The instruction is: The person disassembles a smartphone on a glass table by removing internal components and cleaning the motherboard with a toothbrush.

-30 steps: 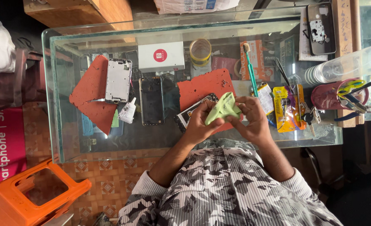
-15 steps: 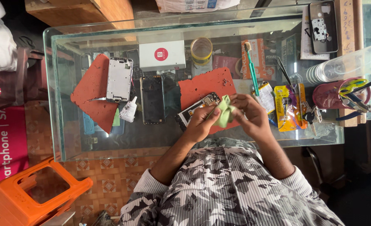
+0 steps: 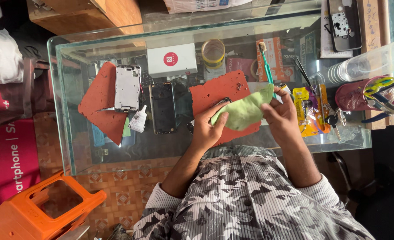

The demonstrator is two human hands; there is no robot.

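On the glass table [image 3: 117, 153], a bare phone frame [image 3: 127, 88] and a dark phone [image 3: 162, 108] lie untouched. Wiping looks midway: the left hand [image 3: 208, 129] pinches a green cloth [image 3: 243, 111] (crumpled, soft) over a mostly hidden phone; the right hand [image 3: 281, 113] grips its other end above the red mat [image 3: 223, 95].

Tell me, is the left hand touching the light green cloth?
Touching: the head view shows the left hand with fingers pressed onto the light green cloth.

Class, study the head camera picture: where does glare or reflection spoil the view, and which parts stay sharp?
Head view: daylight glares off the glass table at its right edge, washing out the clear plastic container; hands and green cloth are sharp; corners bend slightly.
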